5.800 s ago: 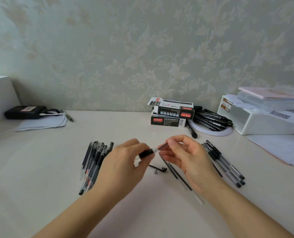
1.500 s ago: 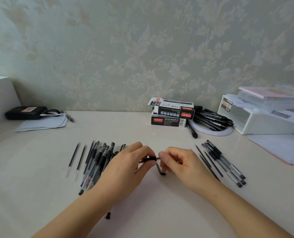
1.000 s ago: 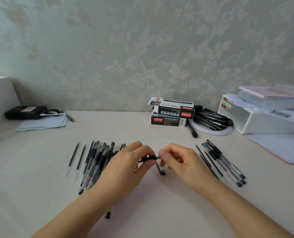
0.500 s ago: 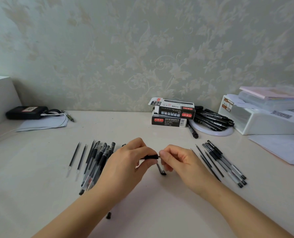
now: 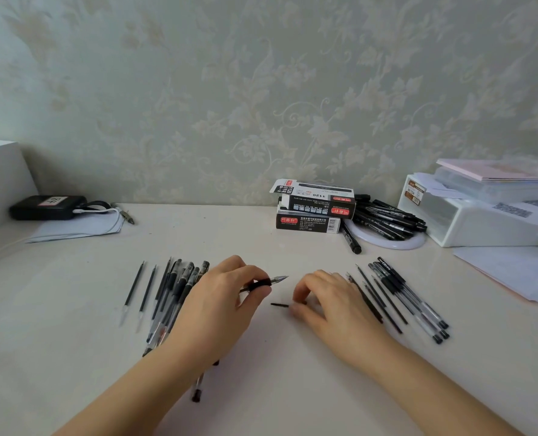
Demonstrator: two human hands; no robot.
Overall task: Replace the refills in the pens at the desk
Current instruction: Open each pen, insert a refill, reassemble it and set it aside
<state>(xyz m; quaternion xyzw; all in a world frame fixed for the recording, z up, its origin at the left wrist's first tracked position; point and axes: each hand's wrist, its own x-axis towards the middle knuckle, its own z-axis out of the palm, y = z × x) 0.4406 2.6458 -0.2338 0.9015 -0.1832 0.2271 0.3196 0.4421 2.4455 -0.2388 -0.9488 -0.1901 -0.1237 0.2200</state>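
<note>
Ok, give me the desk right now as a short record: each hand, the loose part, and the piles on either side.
left hand: holds a pen, metal tip pointing right
right hand: fingertips on a small black cap lying on the desk
left pile: pens, with two bare refills beside them
right pile: pens and thin refills
back: two stacked boxes, markers on a white disc

Single head-worn view, forward and down over desk [image 5: 293,388]
</note>
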